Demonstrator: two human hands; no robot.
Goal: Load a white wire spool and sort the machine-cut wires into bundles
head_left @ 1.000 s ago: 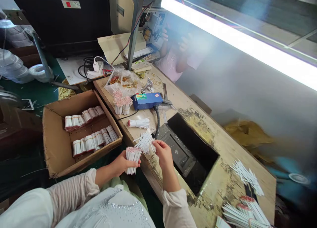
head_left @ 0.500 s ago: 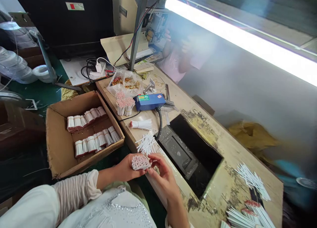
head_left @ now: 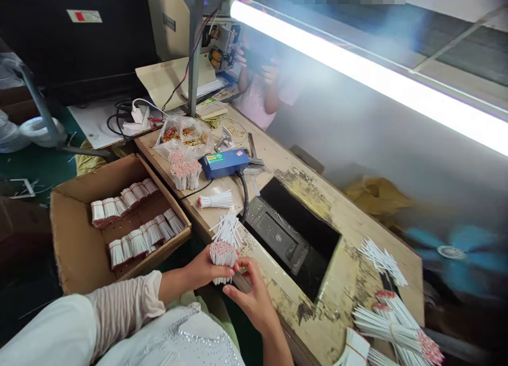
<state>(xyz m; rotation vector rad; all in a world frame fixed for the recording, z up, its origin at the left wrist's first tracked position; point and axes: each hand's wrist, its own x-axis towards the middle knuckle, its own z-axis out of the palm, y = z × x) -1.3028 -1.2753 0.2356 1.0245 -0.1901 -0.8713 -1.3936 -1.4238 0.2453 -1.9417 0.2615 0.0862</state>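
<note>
My left hand (head_left: 202, 268) is wrapped round a bundle of short white wires (head_left: 223, 253), held upright with its pinkish ends facing up. Close on its right is my right hand (head_left: 254, 297), thumb and fingers apart; the index fingertip is at the bundle's side, and whether it touches I cannot tell. Just beyond the bundle, loose white wires (head_left: 227, 229) lie scattered at the table's edge. Behind them one tied bundle (head_left: 215, 199) lies on its side, and several bundles (head_left: 186, 170) stand together with pink ends up.
At left, a cardboard box (head_left: 63, 233) holds two rows of banded bundles. A blue device (head_left: 224, 163) with a black hose sits beside a dark rectangular opening (head_left: 293, 239) in the tabletop. More wires (head_left: 391, 323) lie at right, near a blue fan (head_left: 450, 252). Another person (head_left: 257, 98) is beyond the table.
My left hand has tipped the bundle more upright, showing its white sides. My right hand's fingers have spread and moved slightly down from the bundle. The camera view has shifted right.
</note>
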